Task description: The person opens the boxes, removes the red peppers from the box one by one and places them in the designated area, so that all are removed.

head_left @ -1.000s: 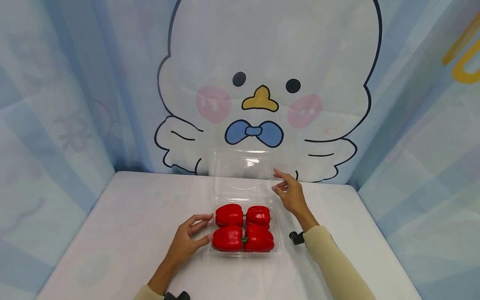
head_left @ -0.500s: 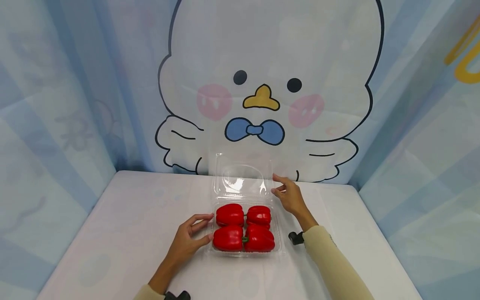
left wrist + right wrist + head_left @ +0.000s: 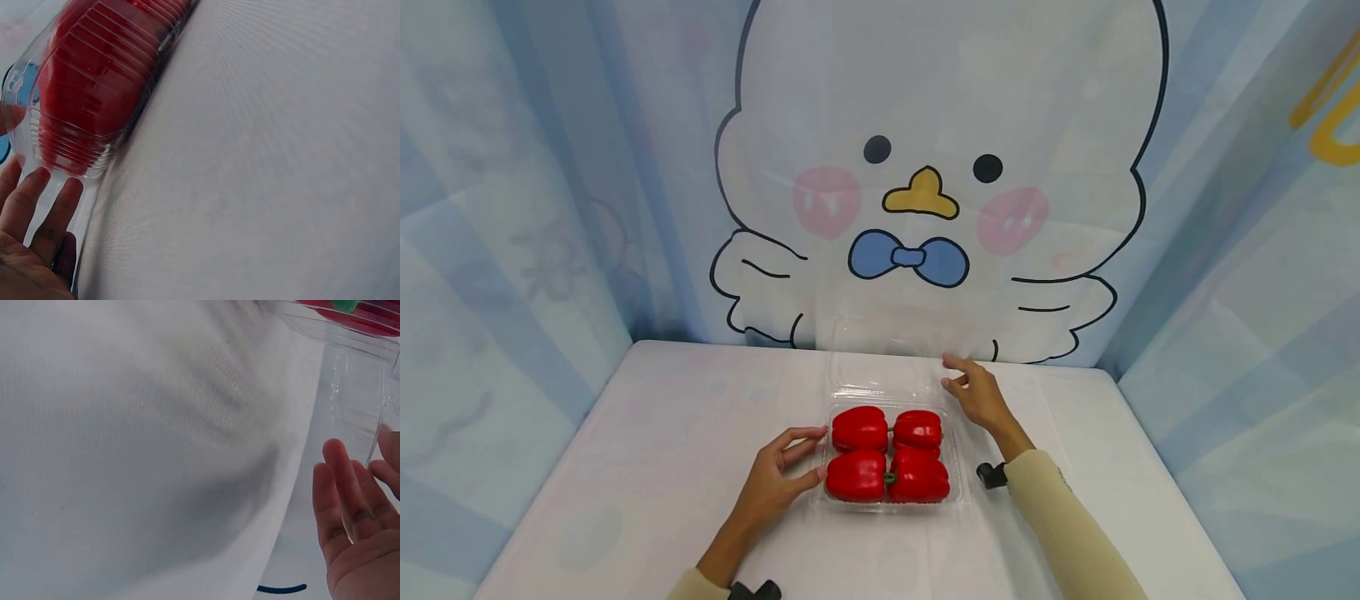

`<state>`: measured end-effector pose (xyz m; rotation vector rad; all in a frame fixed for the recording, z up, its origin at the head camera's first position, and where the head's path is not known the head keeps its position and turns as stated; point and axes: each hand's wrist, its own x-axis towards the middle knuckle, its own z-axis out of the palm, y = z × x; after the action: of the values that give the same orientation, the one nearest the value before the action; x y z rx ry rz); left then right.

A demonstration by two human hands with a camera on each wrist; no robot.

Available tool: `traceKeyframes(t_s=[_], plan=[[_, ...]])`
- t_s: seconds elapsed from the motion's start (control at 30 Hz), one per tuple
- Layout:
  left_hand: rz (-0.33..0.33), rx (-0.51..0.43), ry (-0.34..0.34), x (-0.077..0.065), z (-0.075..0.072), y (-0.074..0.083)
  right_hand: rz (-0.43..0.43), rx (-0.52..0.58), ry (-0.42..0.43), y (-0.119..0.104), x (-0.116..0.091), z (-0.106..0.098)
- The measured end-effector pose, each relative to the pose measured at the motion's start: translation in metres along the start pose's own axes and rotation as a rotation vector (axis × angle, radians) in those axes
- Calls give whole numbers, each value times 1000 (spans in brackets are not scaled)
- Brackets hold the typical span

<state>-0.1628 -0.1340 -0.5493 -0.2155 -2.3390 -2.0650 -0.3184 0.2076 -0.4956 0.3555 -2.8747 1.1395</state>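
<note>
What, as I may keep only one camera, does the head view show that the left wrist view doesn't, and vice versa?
Only the head view: the right hand, the green stem between the two nearer peppers, all four red peppers in full, and the printed bird's yellow beak.

Only the left wrist view: the ribs of the clear container's side wall, legible up close.

Both: the left hand at the container's side, red pepper inside it, and the white table surface.
</note>
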Motion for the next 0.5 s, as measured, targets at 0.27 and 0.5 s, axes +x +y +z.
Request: traceKeyframes(t_s=[0.27,0.5], plan=[[-9,10,16,0,1,1,5,-29,-41,1,0,-1],[-8,25,23,-1,3,2,50,-39,-95,-1,0,-1]])
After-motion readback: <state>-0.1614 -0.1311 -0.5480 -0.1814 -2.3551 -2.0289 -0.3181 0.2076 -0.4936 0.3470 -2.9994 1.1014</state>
